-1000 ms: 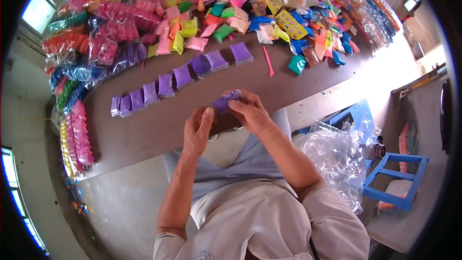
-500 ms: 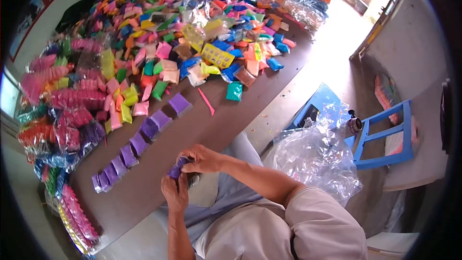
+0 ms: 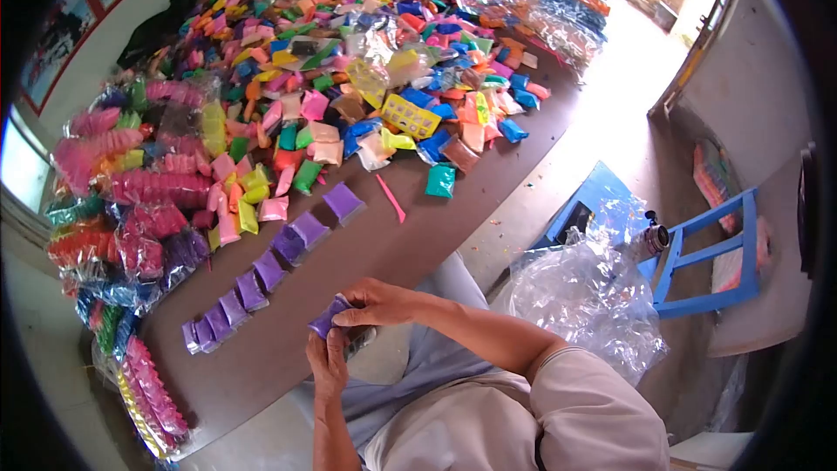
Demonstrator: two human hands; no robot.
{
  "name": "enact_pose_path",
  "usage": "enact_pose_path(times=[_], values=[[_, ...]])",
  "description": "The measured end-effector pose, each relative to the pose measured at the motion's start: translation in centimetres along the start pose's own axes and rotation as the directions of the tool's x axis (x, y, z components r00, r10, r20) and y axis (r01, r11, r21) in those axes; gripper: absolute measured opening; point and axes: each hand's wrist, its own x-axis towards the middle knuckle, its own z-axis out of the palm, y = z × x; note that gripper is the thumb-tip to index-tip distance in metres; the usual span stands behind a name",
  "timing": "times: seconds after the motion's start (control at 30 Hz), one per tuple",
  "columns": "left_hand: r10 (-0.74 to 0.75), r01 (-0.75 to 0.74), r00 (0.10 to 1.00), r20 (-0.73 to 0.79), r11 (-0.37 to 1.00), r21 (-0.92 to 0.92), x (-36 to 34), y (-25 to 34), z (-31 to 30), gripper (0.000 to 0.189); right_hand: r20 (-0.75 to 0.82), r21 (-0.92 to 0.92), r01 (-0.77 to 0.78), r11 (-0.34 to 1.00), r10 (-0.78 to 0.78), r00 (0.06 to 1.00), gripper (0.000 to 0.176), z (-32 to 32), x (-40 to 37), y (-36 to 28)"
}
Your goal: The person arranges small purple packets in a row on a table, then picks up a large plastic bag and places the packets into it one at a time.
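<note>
Between both hands, just over the near table edge, is a small purple packet (image 3: 328, 316). My left hand (image 3: 328, 362) grips it from below, with the fingertips closed on its lower end. My right hand (image 3: 377, 303) pinches its upper right side between thumb and fingers. Beyond the hands, a slanting row of purple packets (image 3: 269, 270) lies on the brown table (image 3: 349, 249). The farthest one, a flat purple packet (image 3: 343, 203), sits slightly apart. A pink plastic stick (image 3: 391, 198) rests to the right of the row.
A large heap of coloured packets (image 3: 288, 61) covers the far table. Bundled pink packets (image 3: 161, 189) in clear film line the left side. A clear plastic bag (image 3: 584, 305) lies by a blue chair (image 3: 708, 253) at right. A teal packet (image 3: 440, 180) sits near the table's right edge.
The view has shifted, so the whole scene sits lower and farther right. The purple packet stays in both hands and shows more of its face now.
</note>
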Motion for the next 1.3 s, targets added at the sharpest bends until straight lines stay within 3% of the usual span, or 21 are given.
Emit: enact_pose_path(times=[0.07,0.17,0.2,0.27,0.33,0.4,0.47,0.5,0.57,0.7,0.77,0.87,0.9,0.97,1.0,1.07,1.13,1.2,1.23,1.3], values=[[-0.004,0.003,1.0,0.027,0.999,0.053,0.2,0.5,-0.2,0.031,0.003,-0.235,-0.141,0.962,0.146,0.989,0.031,0.0,0.2,-1.2],[0.045,-0.05,0.998,0.042,0.989,0.142,0.5,-0.1,0.1,0.031,-0.076,-0.264,-0.205,0.942,0.192,0.978,0.026,0.7,0.6,-0.9],[0.099,-0.103,0.995,0.035,0.978,0.183,0.5,0.1,0.2,0.031,-0.066,-0.264,-0.205,0.943,0.194,0.979,0.026,0.9,0.4,-0.3],[0.154,-0.165,0.986,0.066,0.961,0.224,0.8,0.8,0.0,0.031,-0.084,0.025,-0.155,0.988,0.156,0.984,0.027,0.9,0.0,0.8],[0.211,-0.23,0.972,0.101,0.938,0.26,0.7,0.9,-0.1,0.031,-0.087,0.016,-0.1,0.995,0.101,0.991,0.027,1.3,0.0,0.6],[0.106,-0.108,0.994,0.032,0.993,0.048,0.4,0.2,-0.2,0.033,-0.091,0.001,-0.04,0.999,0.04,0.995,0.029,0.9,0.2,0.2],[0.048,-0.047,0.999,0.003,0.999,-0.027,0.1,0.3,0.1,0.035,-0.049,-0.1,-0.221,0.97,0.217,0.975,0.031,0.1,0.5,0.2],[-0.014,0.013,1.0,-0.016,0.995,-0.103,0.1,0.5,0.2,0.037,-0.043,-0.105,-0.221,0.97,0.217,0.975,0.031,-0.1,0.6,0.4],[0.047,-0.047,0.999,-0.019,0.998,-0.037,0.2,1.1,0.2,0.038,-0.02,-0.46,-0.059,0.886,0.056,0.998,0.032,-0.3,0.8,1.1],[0.146,-0.147,0.989,0.022,0.982,0.116,0.3,0.5,-0.1,0.04,-0.056,-0.38,-0.11,0.918,0.096,0.994,0.035,-0.2,0.2,1.6],[0.108,-0.108,0.994,0.002,0.993,0.052,0.2,0.5,-0.1,0.039,-0.089,-0.188,-0.182,0.965,0.168,0.982,0.037,0.1,0.1,1.1],[0.075,-0.076,0.996,-0.045,0.997,-0.026,0.0,-0.3,0.3,0.038,-0.097,-0.066,-0.204,0.977,0.197,0.976,0.041,0.5,0.5,-1.8],[0.073,-0.076,0.994,-0.076,0.996,-0.038,0.0,-0.6,0.5,0.037,-0.088,-0.07,-0.199,0.978,0.192,0.977,0.041,0.6,0.7,-1.4],[0.09,-0.094,0.991,-0.095,0.995,-0.043,0.1,0.0,0.8,0.036,-0.094,-0.479,-0.006,0.878,-0.045,0.995,0.04,0.9,0.8,0.6],[0.103,-0.109,0.989,-0.105,0.993,-0.054,0.1,0.2,0.7,0.035,-0.085,-0.478,0.001,0.878,-0.047,0.995,0.04,0.8,0.7,1.5],[0.134,-0.133,0.988,-0.075,0.991,0.013,0.2,-0.5,0.3,0.033,-0.071,-0.298,-0.027,0.954,0.007,0.997,0.047,0.1,0.3,2.5],[0.161,-0.158,0.986,-0.035,0.984,0.077,0.0,-1.3,0.2,0.031,-0.078,-0.364,-0.053,0.93,0.027,0.997,0.049,-0.1,-0.1,1.9],[0.125,-0.126,0.992,-0.02,0.99,-0.067,0.2,-1.1,0.2,0.027,-0.094,-0.43,-0.077,0.9,0.041,0.995,0.052,0.0,0.1,1.1],[0.13,-0.131,0.991,-0.023,0.989,-0.064,0.1,-0.3,0.4,0.027,-0.025,-0.368,-0.027,0.929,0.019,1.0,0.054,-0.1,0.6,0.5],[-0.162,0.113,0.978,-0.131,0.941,-0.318,-0.3,1.6,1.0,0.027,0.051,-0.302,0.027,0.953,-0.012,0.999,0.056,-0.2,1.0,-0.2]])
